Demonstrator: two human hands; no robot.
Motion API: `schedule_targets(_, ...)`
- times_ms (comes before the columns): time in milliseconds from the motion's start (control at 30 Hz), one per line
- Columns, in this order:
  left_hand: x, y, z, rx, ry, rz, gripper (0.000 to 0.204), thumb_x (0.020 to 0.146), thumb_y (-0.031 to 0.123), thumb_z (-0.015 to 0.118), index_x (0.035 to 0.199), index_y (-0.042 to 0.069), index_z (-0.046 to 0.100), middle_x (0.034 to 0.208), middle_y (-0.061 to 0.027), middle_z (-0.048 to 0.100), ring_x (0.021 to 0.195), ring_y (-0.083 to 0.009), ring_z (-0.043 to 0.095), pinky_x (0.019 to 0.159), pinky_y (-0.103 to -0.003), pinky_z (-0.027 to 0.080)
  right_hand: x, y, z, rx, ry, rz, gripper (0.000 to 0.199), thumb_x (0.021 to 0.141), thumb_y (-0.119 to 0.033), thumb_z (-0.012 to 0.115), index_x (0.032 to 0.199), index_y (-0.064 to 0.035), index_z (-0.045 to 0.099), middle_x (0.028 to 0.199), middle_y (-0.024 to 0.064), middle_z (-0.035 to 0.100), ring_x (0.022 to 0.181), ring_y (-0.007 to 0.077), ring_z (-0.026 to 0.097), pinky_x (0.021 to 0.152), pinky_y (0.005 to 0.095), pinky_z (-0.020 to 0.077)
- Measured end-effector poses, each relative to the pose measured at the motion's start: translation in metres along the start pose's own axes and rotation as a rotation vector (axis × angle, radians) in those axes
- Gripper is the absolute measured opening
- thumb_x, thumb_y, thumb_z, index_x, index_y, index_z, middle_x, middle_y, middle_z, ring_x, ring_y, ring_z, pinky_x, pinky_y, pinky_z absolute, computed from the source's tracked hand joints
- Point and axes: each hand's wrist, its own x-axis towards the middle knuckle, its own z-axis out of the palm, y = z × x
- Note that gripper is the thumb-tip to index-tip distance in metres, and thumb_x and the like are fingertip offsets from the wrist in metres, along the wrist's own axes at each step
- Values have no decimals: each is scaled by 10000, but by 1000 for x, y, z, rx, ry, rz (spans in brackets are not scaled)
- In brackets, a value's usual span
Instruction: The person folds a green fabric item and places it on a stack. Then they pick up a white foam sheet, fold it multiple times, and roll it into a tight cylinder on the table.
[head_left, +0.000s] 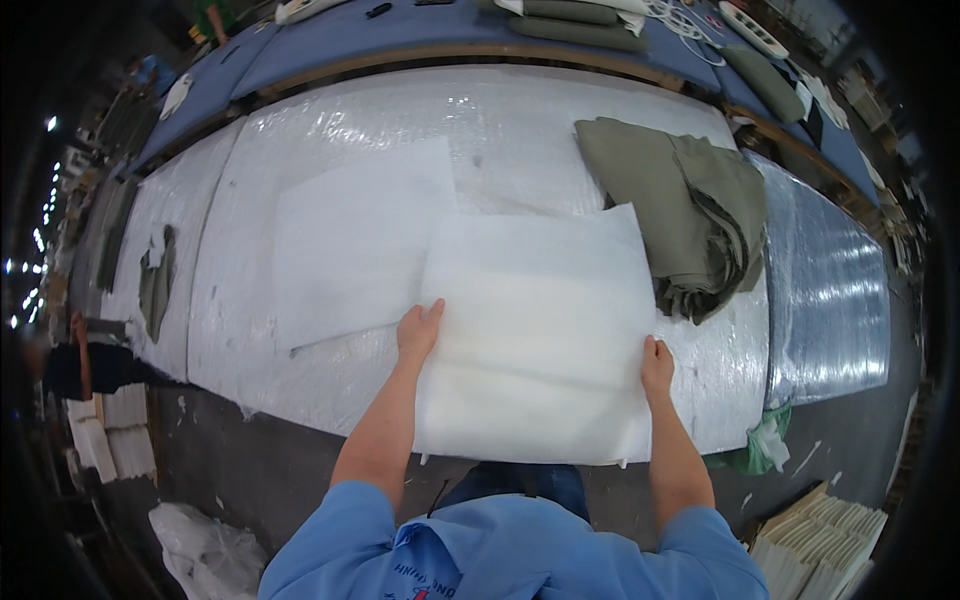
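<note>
Gripping white foam sheet (540,330) | left hand (418,333), right hand (657,367) clasp its side edges | translucent, flat, squarish

The white plastic-wrapped table (330,390) lies open to the left of the white padding sheet (540,330) apart from a flat white sheet (360,240), whereas on the right the heaped olive fabric (690,215), touching the padding's upper right corner, blocks passage along that edge.
</note>
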Motion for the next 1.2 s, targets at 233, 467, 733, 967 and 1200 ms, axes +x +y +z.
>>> schedule_targets(233,-8,17,23,-187,161,-112,396,1061,383,483,945,19,587,923,-219,664,846,-414,616,780,-494,474,-7,6,10,11,153,45,368,1053,-321,545,879,2,550,732,171,568,679,273,519,681,411,451)
schedule_targets(467,2,5,36,-297,291,-146,410,1062,338,473,892,-22,570,883,-222,642,814,-393,573,779,-462,463,-1,20,20,72,158,119,364,1045,-280,543,836,18,544,719,159,548,690,255,505,687,399,439)
schedule_targets(733,17,-10,25,-530,41,-151,505,1049,461,502,925,-8,641,858,-88,625,813,-211,564,766,-378,463,18,17,0,41,-49,61,428,1056,-375,511,973,19,656,792,91,620,721,221,537,715,391,462)
schedule_targets(967,51,32,-30,-598,-230,-284,727,947,641,611,1129,-59,685,1075,-136,690,1001,-224,636,876,-377,501,79,-48,-16,143,-302,300,688,947,-622,606,1176,22,690,900,53,660,801,223,603,768,432,502)
schedule_targets(1200,87,61,-2,-176,-153,-60,645,988,520,598,1250,-66,652,1181,-216,706,1134,-340,653,965,-403,493,119,-61,38,-181,-127,-34,537,959,-480,633,982,55,678,865,218,680,770,364,610,767,456,474)
